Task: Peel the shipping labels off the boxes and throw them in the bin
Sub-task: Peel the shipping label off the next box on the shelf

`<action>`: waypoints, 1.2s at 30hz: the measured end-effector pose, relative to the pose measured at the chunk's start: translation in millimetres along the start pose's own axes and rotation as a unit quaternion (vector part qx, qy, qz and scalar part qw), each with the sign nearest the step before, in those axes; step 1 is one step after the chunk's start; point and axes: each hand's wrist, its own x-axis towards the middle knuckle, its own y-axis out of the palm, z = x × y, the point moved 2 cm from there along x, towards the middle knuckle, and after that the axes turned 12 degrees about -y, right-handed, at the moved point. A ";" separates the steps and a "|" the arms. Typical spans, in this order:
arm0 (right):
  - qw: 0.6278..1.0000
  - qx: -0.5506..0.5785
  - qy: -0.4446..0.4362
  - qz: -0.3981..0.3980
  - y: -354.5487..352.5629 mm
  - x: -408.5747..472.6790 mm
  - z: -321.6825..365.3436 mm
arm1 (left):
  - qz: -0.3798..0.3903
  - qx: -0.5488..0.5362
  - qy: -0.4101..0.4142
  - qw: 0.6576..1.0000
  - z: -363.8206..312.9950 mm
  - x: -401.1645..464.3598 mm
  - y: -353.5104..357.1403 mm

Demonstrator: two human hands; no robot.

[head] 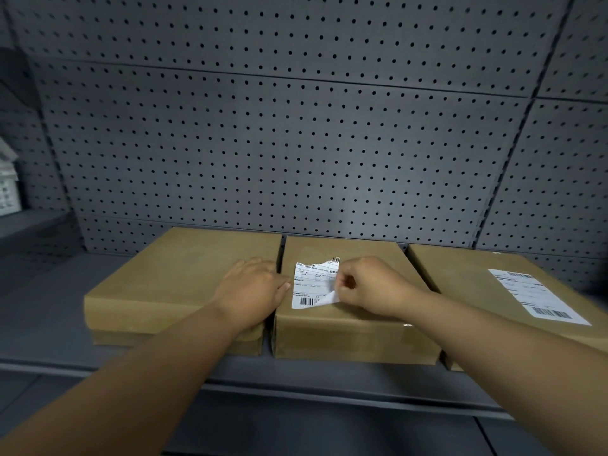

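Nearest the camera, two bare forearms reach forward over the front lip of a dark grey metal shelf (49, 291). Three flat brown cardboard boxes lie side by side on the shelf, edges close together.

The left hand (253, 287) lies flat, fingers straight and relaxed, palm down on the top of the left box (171, 278), with its fingertips at the gap beside the middle box (355, 330); it grasps nothing.

The right hand (371, 286) rests on top of the middle box with fingers curled, pinching the lifted lower right corner of the label (311, 284). The label is white with black print and barcodes. Its upper edge is torn and ragged; its left part lies stuck flat to the box top, while the pinched corner is folded up, showing a plain white underside. The label sits just left of the right hand, between the two hands.

The right box (467, 278) carries a second label (539, 296), whole and flat on its top, well apart from both hands.

Behind the boxes stands a grey pegboard (296, 143) in panels with vertical posts. At far left, a pale slotted crate (8, 189) sits on a neighbouring shelf
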 end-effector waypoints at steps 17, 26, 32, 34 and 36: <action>0.988 -0.075 -0.131 0.037 11.2 24.9 6.0 | -0.034 -0.027 0.001 0.999 3.0 -0.7 6.8; 0.950 -0.037 0.089 -0.296 -88.9 54.0 -50.4 | -0.054 -0.043 0.014 0.998 2.8 -2.2 4.9; 0.969 -0.004 0.004 -0.245 -72.2 42.2 -16.7 | -0.083 -0.083 -0.074 0.990 2.4 8.4 -18.0; 0.975 -0.001 -0.026 -0.222 -68.1 37.3 -5.8 | -0.131 -0.105 -0.102 0.981 -5.3 14.1 -35.0; 0.977 0.013 -0.048 -0.207 -65.6 32.6 3.8 | -0.132 -0.141 -0.112 0.975 -15.8 19.2 -48.8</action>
